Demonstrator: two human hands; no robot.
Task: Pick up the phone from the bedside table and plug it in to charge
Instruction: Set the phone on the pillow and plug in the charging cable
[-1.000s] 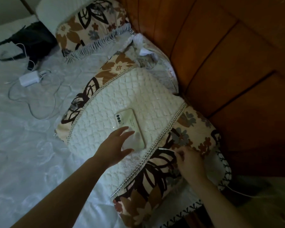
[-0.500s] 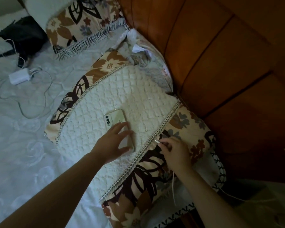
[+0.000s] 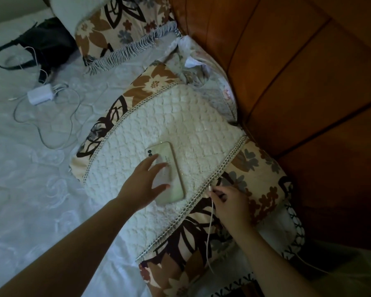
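Observation:
A pale green phone [image 3: 173,166] lies face down on the white quilted panel of a floral pillow [image 3: 193,125]. My left hand [image 3: 145,182] rests flat on the phone's lower half, fingers spread, not gripping it. My right hand [image 3: 228,200] pinches the plug end of a thin white charging cable [image 3: 210,228] just right of the phone's bottom edge. The plug tip points up and left and stays apart from the phone. The cable trails down over the pillow toward the bed's edge.
A white charger brick [image 3: 40,95] with coiled cables lies on the bedsheet at left, beside a black handbag [image 3: 41,42]. A second floral pillow [image 3: 124,24] sits at the top. The wooden headboard [image 3: 298,82] fills the right side.
My left hand has settled onto the phone. My right hand has picked up the cable end from the pillow's edge and brought it closer to the phone.

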